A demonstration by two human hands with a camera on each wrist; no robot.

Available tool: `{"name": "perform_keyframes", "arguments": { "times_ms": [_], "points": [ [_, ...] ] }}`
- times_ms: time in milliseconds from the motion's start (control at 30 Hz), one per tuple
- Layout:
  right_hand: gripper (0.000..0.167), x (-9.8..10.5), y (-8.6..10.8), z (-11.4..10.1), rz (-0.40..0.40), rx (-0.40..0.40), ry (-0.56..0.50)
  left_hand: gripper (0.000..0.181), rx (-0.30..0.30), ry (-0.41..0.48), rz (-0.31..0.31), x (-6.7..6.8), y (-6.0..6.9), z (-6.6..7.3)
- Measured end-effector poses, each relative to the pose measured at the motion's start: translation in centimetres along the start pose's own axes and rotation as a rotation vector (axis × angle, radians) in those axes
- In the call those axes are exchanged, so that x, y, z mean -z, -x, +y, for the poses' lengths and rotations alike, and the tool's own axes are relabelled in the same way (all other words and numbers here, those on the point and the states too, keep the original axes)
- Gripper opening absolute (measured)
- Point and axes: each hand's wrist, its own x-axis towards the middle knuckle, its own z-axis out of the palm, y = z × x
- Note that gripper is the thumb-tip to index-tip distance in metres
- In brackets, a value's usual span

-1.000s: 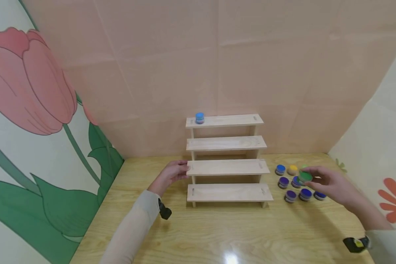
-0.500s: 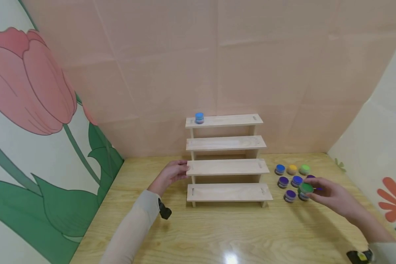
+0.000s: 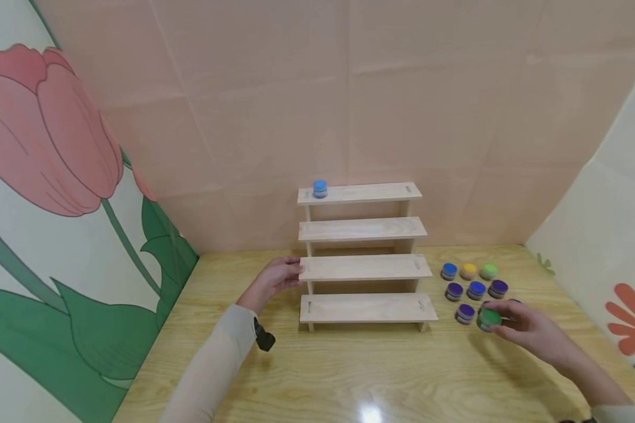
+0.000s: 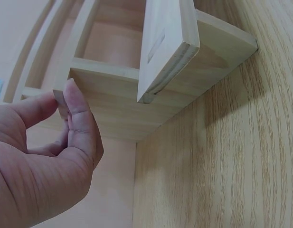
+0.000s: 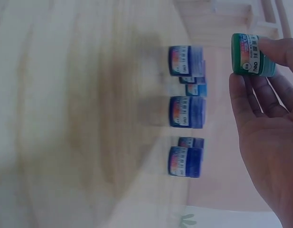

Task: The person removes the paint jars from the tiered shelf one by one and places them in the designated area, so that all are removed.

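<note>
A stepped wooden rack (image 3: 365, 268) stands on the table. My left hand (image 3: 275, 279) pinches the left end of its second board from the bottom; the left wrist view shows the thumb and fingers around the board end (image 4: 61, 97). My right hand (image 3: 531, 332) holds a small green paint jar (image 3: 489, 319) between thumb and fingers. The right wrist view shows that green paint jar (image 5: 253, 54) lifted off the table, its label facing the camera. A light blue paint jar (image 3: 320, 189) sits at the left of the top board.
Right of the rack stand several paint jars: a blue jar (image 3: 448, 271), a yellow jar (image 3: 468, 271), a light green jar (image 3: 488, 271), and purple and dark blue ones. My right hand partly hides the front ones. A pink backdrop (image 3: 254, 147) rises behind the table (image 3: 317, 376).
My right hand has brought the green jar toward the front of the jar group, uncovering the light green jar and a purple jar. My left hand has stayed at the rack.
</note>
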Motion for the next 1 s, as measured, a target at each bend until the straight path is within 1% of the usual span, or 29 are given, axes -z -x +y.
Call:
{"name": "perform_keyframes", "arguments": {
  "times_ms": [167, 267, 567, 667, 833, 1000],
  "points": [
    [0.043, -0.6, 0.3, 0.4, 0.008, -0.025, 0.003, 0.053, 0.001, -0.004, 0.004, 0.0, 0.0, 0.0],
    [0.043, -1.0, 0.5, 0.6, 0.022, -0.022, 0.013, 0.053, 0.003, -0.011, 0.006, 0.0, 0.0, 0.1],
    [0.041, -1.9, 0.8, 1.8, 0.014, 0.031, 0.041, 0.052, -0.002, -0.015, 0.007, -0.1, 0.0, 0.1],
    [0.041, -2.0, 0.8, 2.0, 0.014, 0.013, 0.058, 0.052, 0.001, -0.016, 0.005, -0.1, 0.1, 0.1],
    [0.041, -2.1, 0.9, 2.2, 0.005, -0.040, 0.066, 0.053, 0.003, -0.018, -0.002, 0.0, 0.2, 0.2],
    [0.042, -2.6, 1.2, 2.4, 0.012, -0.017, 0.081, 0.053, 0.006, -0.015, -0.001, -0.1, 0.1, 0.2]
  ]
}}
